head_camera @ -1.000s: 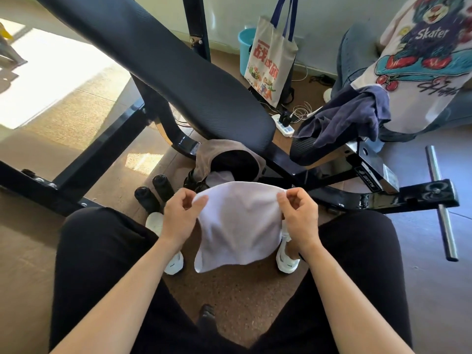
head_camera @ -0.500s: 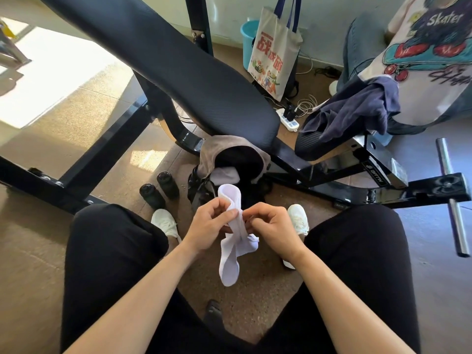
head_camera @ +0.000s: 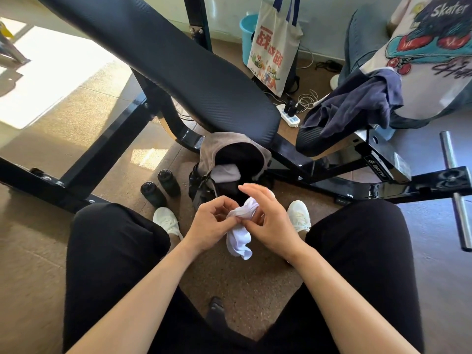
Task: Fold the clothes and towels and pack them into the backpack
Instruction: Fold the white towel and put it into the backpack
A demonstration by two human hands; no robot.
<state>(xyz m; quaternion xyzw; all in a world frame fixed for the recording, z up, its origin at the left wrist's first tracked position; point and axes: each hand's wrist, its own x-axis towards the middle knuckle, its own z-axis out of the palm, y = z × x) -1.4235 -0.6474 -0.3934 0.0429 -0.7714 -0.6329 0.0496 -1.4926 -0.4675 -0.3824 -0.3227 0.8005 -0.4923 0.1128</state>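
Observation:
A small white cloth hangs bunched between my knees. My left hand pinches its upper part with curled fingers. My right hand holds the cloth from the right, thumb and lower fingers on it, the index finger raised. Just beyond my hands the grey-brown backpack stands open on the floor, with a folded grey item inside. A dark blue garment lies over the bench seat, and a white printed T-shirt is draped at the far right.
A black weight bench slants across the view with its frame on the floor. Two black bottles stand left of the backpack. A tote bag, blue bucket and power strip are behind.
The cloth was spread flat between both hands; it has since been gathered into a narrow bunch, and my hands have come together over it.

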